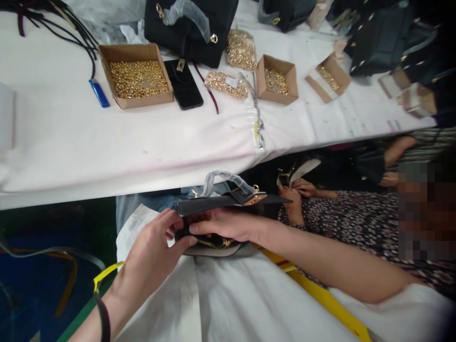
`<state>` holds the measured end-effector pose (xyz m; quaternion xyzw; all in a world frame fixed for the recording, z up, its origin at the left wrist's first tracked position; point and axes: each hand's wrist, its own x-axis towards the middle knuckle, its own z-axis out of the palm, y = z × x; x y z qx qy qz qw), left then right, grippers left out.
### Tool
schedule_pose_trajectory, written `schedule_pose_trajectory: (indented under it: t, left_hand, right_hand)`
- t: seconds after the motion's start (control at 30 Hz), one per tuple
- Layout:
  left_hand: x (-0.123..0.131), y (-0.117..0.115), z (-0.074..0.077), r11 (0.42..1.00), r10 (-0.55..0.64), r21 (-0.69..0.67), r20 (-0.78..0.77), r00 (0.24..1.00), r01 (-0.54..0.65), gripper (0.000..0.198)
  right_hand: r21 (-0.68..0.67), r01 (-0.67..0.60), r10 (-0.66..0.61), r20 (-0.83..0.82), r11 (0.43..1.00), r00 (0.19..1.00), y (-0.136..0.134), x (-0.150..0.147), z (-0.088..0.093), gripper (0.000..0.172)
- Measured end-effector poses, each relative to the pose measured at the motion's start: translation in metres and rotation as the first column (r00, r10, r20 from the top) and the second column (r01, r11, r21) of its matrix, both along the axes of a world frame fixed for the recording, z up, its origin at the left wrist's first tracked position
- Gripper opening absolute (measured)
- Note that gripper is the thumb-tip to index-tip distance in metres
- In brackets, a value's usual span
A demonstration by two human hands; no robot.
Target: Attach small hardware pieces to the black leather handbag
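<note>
A black handbag lies across my lap, its flap raised and its handle wrapped in clear film. My left hand is closed on the bag's left end, thumb and fingers pinching the edge by the opening. Beneath the flap, my right hand reaches in from the right, its thumb pressed against the black material close to the left fingertips. Some of the right fingers are hidden by the flap and the bag. A gold-coloured fitting shows at the opening below the right wrist.
On the white-covered table stand a carton of gold fittings, a smaller carton, a phone, a blue lighter and another black handbag. A co-worker's hands work at the right.
</note>
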<state>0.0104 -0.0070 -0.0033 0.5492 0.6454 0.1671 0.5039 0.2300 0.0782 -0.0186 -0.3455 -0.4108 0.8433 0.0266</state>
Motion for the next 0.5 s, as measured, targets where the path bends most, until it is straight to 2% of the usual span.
schedule_pose_trajectory:
  t: [0.13,0.27,0.33,0.43,0.5]
  left_hand:
    - [-0.003,-0.006,0.001,0.998,0.043,-0.056,0.088,0.995,-0.038,0.027]
    - [-0.006,-0.013,0.001,0.993,0.108,-0.072,0.213,0.971,-0.094,0.029]
    - [-0.005,-0.016,-0.001,0.99,0.129,-0.08,0.228,0.965,-0.114,0.029]
    - [-0.003,-0.018,-0.004,0.984,0.162,-0.114,0.244,0.956,-0.138,0.03]
    - [-0.002,-0.017,-0.004,0.977,0.193,-0.142,0.261,0.946,-0.161,0.035]
  right_hand:
    - [0.165,-0.137,0.127,0.07,0.977,0.989,0.006,0.007,0.003,0.018]
    - [0.26,-0.275,0.246,0.136,0.926,0.96,0.01,0.013,0.008,0.021]
    - [0.315,-0.339,0.298,0.172,0.886,0.939,0.012,0.012,0.012,0.016]
    - [0.422,-0.372,0.337,0.158,0.827,0.928,0.016,0.011,0.017,0.003]
    - [0.48,-0.362,0.343,0.131,0.799,0.93,0.018,0.011,0.02,0.002]
